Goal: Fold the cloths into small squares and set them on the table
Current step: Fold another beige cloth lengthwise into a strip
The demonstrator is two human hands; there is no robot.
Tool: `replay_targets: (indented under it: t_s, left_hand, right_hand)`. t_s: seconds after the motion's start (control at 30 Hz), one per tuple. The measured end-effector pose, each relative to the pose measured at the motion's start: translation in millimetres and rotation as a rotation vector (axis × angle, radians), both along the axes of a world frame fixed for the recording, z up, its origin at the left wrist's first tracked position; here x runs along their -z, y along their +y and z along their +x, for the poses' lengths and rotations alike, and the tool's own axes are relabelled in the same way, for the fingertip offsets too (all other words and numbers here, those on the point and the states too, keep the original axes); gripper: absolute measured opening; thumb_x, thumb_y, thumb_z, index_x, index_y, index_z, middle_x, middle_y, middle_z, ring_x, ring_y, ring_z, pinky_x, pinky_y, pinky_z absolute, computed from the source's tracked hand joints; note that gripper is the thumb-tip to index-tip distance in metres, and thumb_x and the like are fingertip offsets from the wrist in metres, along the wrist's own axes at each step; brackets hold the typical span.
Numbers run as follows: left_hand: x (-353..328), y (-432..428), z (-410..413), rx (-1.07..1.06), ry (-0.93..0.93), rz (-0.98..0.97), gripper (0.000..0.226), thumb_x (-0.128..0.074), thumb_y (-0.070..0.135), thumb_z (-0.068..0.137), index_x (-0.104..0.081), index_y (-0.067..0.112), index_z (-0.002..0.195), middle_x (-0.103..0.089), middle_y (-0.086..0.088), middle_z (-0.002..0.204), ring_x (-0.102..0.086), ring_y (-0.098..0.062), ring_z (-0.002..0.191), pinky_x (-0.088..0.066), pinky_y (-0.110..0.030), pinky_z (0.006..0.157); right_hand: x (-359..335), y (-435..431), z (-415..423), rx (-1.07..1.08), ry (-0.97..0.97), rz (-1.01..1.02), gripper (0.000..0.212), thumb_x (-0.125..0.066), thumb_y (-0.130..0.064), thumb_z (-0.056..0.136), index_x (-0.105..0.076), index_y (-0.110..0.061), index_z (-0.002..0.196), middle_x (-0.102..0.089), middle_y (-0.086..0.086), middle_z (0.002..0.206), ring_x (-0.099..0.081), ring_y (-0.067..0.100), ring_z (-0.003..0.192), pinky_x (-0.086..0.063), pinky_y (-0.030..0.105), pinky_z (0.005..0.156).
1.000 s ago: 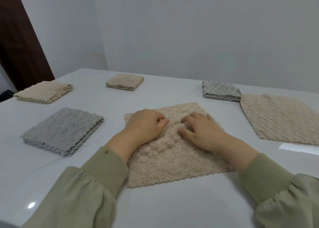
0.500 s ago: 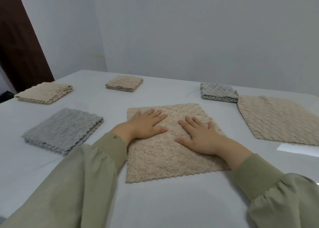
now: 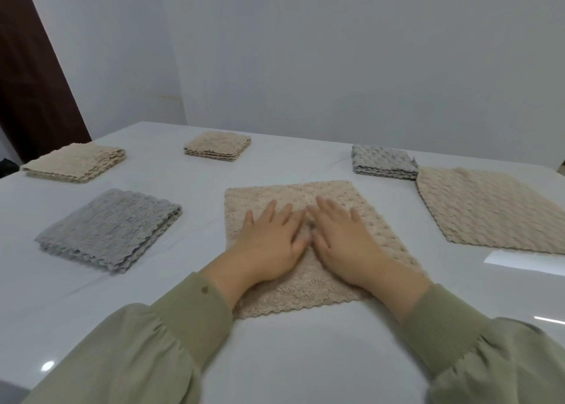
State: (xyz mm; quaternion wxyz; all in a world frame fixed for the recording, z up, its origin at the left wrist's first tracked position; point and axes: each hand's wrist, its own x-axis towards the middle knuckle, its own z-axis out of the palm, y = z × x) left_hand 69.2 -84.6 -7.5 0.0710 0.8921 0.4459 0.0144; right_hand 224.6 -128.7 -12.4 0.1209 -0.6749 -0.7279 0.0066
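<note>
Head camera looked down over a pale table point(image 3: 305, 357) with the work laid out around the person's two hands. Far out past the left hand point(image 3: 269, 244), to its left and beyond it, lay a folded beige cloth point(image 3: 75, 162). Nearer, off that hand's outer side, lay a folded grey cloth point(image 3: 110, 229). Both were thick, layered packets kept apart from the working patch, probably so that finished pieces would not be disturbed. Ahead of the left hand's fingertips and well apart from them sat a small beige square point(image 3: 217, 145), folded tight. The left hand itself lay flat, with fingers straight and slightly spread, pressing on the middle beige cloth point(image 3: 293, 293) and gripping nothing. That cloth lay spread out under both palms, apparently in a single layer, with its scalloped near edge toward the wrists. The right hand point(image 3: 342, 241) rested just beside the left, thumbs nearly touching, and was equally flat and open-fingered. The paired palms looked like a smoothing press at the centre, meant to flatten the pile before a first fold. Beyond the right hand and to its right sat a small grey square point(image 3: 382, 162). Its corner was touching or just beside a flat beige cloth point(image 3: 489, 208), which lay unfolded well off that hand's outer side, seemingly waiting its turn.
</note>
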Motion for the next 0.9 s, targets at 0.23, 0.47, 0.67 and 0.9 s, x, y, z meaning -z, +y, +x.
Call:
replay_targets:
  t_s: [0.23, 0.47, 0.67, 0.9]
  left_hand:
    - [14, -2, -9, 0.001, 0.126, -0.025, 0.072, -0.013, 0.067, 0.090, 0.007, 0.032, 0.149, 0.014, 0.009, 0.158, 0.015, -0.018, 0.145, 0.006, -0.056, 0.114]
    - [16, 7, -19, 0.017, 0.085, -0.022, 0.068, -0.013, 0.066, 0.091, 0.005, 0.036, 0.149, 0.012, 0.011, 0.158, 0.013, -0.015, 0.145, 0.005, -0.053, 0.116]
    - [14, 44, -33, -0.089, -0.046, -0.049, 0.058, -0.022, 0.055, 0.097, -0.018, 0.030, 0.149, -0.010, 0.007, 0.158, -0.006, -0.017, 0.146, -0.008, -0.052, 0.116]
    - [8, 82, -22, -0.336, -0.679, 0.023, 0.024, -0.045, 0.018, 0.094, -0.068, 0.016, 0.102, -0.067, 0.001, 0.098, -0.059, -0.019, 0.083, -0.050, -0.034, 0.082]
  right_hand:
    - [8, -1, 19, 0.038, -0.085, -0.231, 0.053, -0.015, -0.046, 0.099, -0.005, -0.033, 0.150, 0.004, -0.009, 0.159, 0.004, 0.013, 0.146, 0.002, 0.049, 0.116]
    - [8, 1, 49, 0.186, -0.071, -0.247, 0.058, -0.015, -0.054, 0.097, -0.005, -0.034, 0.150, 0.002, -0.009, 0.159, 0.002, 0.013, 0.146, -0.002, 0.048, 0.117]
    - [-8, 11, 64, 0.182, -0.144, -0.248, 0.058, -0.026, -0.056, 0.095, -0.025, -0.030, 0.146, -0.024, -0.005, 0.154, -0.025, 0.019, 0.140, -0.021, 0.049, 0.113]
    - [-46, 59, 68, 0.194, 0.023, -0.321, 0.039, -0.042, -0.041, 0.097, -0.067, -0.012, 0.090, -0.067, 0.001, 0.087, -0.059, 0.021, 0.083, -0.043, 0.029, 0.075]
